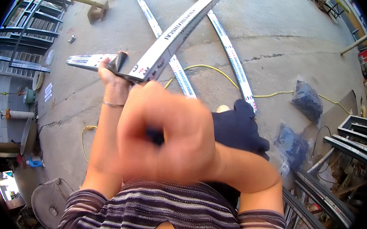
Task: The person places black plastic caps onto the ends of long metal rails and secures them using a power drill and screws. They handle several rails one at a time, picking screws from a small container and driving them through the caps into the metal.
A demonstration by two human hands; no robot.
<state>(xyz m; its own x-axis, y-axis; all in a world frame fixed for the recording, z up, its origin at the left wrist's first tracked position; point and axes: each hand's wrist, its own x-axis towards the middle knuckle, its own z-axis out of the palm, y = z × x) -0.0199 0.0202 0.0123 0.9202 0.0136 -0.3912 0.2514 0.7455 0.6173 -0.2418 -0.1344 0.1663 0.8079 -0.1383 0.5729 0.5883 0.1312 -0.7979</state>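
Note:
My left hand [114,76] is closed around dark metal where a long frame bar [175,32] and a shorter bar [88,59] come together. White printed film covers both bars. The long one slants up and away to the right, while the short one points left. Close in front of my chest, my right hand [169,130] is large and blurred, its fingers curled into a loose ring. Whatever it may hold is too smeared to make out. It hides part of my left forearm and my dark trousers.
Two more film-covered bars [235,62] lie on the concrete floor [281,27], crossed by a yellow cable [275,95]. Plastic-wrapped bundles [307,100] sit to the right, near stacked dark frame bars [323,201]. A metal rack [30,29] stands at far left, a fan [53,207] at lower left.

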